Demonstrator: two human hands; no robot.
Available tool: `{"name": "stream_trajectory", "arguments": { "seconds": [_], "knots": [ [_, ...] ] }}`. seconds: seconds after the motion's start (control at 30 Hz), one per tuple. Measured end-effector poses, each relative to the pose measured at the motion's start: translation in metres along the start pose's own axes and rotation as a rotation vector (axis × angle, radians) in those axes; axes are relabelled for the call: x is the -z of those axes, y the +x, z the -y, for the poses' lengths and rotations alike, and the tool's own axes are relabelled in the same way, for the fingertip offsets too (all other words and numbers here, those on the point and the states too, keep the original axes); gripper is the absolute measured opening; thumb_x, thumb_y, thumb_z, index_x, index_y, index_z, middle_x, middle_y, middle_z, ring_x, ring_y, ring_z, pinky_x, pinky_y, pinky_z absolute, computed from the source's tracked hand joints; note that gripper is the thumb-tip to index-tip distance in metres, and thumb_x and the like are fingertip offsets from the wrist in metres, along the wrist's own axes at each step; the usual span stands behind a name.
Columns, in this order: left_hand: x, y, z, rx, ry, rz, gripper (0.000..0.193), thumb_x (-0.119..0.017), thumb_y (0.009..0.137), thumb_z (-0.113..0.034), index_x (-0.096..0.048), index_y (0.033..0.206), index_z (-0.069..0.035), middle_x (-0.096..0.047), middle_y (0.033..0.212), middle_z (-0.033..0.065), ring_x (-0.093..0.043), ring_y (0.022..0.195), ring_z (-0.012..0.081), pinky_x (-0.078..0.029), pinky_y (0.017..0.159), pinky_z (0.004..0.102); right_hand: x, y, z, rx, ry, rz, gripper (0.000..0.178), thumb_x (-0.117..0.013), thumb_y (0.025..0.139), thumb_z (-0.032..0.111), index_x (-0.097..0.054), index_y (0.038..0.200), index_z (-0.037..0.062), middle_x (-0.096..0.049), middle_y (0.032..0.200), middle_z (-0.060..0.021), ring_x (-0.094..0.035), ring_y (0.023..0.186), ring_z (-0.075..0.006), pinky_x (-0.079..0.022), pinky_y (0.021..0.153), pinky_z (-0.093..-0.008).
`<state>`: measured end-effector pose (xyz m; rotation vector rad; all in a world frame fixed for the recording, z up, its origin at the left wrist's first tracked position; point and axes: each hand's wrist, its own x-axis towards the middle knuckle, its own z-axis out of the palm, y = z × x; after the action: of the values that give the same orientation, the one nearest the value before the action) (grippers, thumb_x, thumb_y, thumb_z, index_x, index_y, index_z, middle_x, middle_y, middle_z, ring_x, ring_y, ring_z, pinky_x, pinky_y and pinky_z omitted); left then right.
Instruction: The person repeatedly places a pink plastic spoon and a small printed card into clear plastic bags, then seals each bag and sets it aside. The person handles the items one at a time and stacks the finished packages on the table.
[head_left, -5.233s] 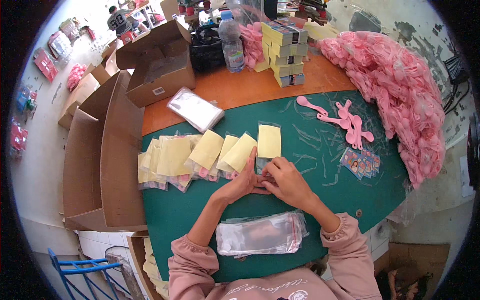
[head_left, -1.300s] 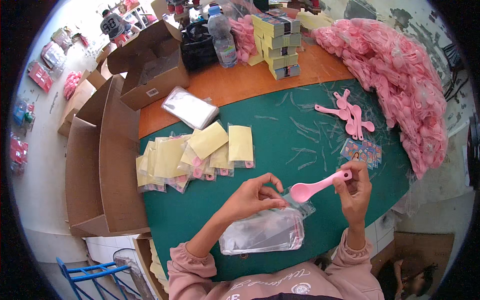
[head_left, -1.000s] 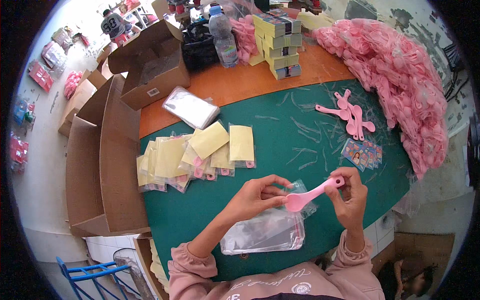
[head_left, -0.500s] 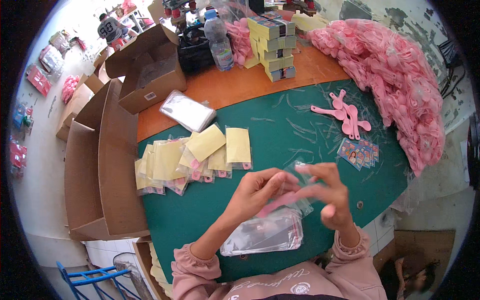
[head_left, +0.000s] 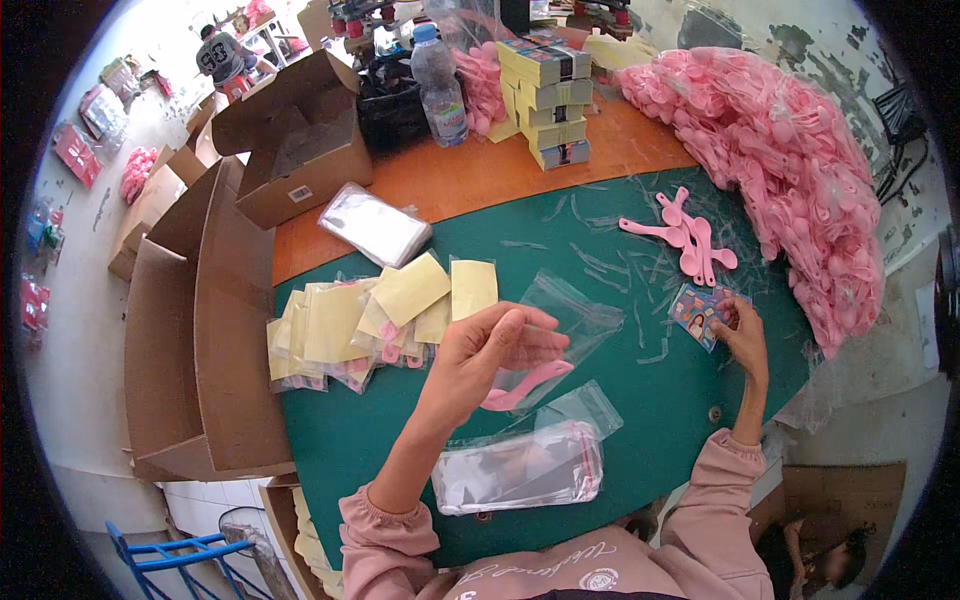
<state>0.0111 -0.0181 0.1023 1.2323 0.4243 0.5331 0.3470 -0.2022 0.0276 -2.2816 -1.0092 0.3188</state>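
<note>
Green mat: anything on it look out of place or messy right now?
Thin clear strips lie scattered over the green mat, like peeled litter. The filled yellow-backed packets sit in a loose, overlapping fan rather than a stack. Otherwise nothing looks spilled or damaged; the left hand holds a clear bag with a pink spoon inside.

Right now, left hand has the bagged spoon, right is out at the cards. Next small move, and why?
Probably lift one printed card with the right hand and bring it to the clear bag. The left hand holds that bag up with a pink spoon inside; no card shows in it.
</note>
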Motion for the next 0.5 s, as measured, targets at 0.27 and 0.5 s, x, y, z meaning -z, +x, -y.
{"name": "stream_trajectory", "arguments": {
  "seconds": [0.27,0.5],
  "knots": [
    [0.000,0.004,-0.002,0.052,0.003,0.060,0.029,-0.037,0.094,-0.018,-0.055,0.099,0.003,-0.062,0.091,0.0131,-0.062,0.083,0.0171,-0.051,0.074,0.0271,0.051,-0.001,0.030,0.321,-0.360,-0.408,0.017,-0.059,0.072,0.003,-0.058,0.088,0.0014,-0.057,0.078,-0.0092,-0.056,0.070,-0.0174,-0.044,0.061,-0.0299],
    [-0.001,0.003,-0.003,0.060,0.069,0.104,0.032,-0.036,0.094,-0.022,-0.055,0.099,0.003,-0.062,0.092,0.0136,-0.062,0.084,0.0181,-0.051,0.075,0.0280,0.084,0.028,0.087,0.156,-0.201,-0.215,0.015,-0.059,0.075,0.008,-0.060,0.088,-0.0002,-0.062,0.085,-0.0109,-0.058,0.071,-0.0166,-0.044,0.062,-0.0278]
  ]
}}
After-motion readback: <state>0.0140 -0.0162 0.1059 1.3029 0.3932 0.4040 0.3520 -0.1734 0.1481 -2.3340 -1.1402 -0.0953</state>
